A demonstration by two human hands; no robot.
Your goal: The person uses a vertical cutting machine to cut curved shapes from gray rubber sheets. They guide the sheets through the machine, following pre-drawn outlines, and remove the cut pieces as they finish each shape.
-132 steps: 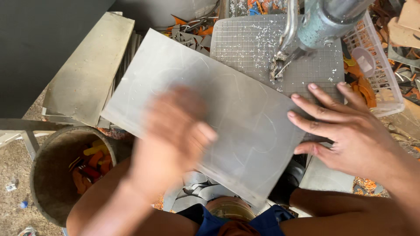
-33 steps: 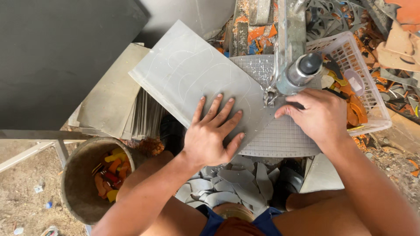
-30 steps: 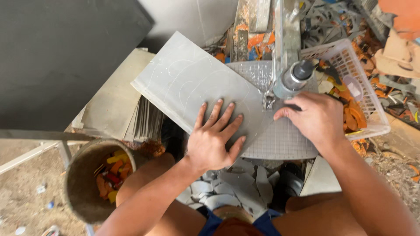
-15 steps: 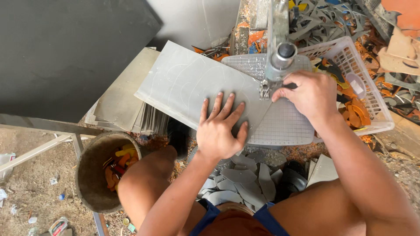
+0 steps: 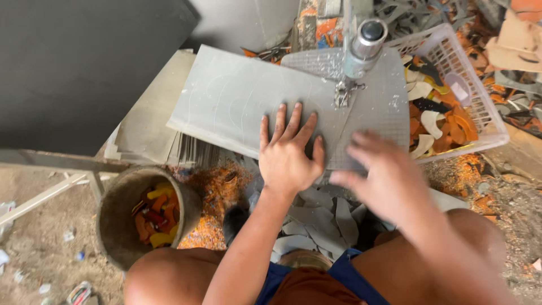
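Your grey tile (image 5: 237,104) lies flat on the gridded surface (image 5: 384,113), its right edge under the cutter (image 5: 361,42). Keep your left hand (image 5: 291,155) pressed on it, fingers spread open, so it can't shift. Your right hand (image 5: 387,181) is blurred above the surface edge, fingers loosely open, holding nothing; steady it clear of the cutter tip (image 5: 342,96)

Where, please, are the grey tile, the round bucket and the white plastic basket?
grey tile (image 5: 237,104), head view, bare middle of its top face.
round bucket (image 5: 116,226), head view, left inner wall.
white plastic basket (image 5: 471,85), head view, right mesh wall.
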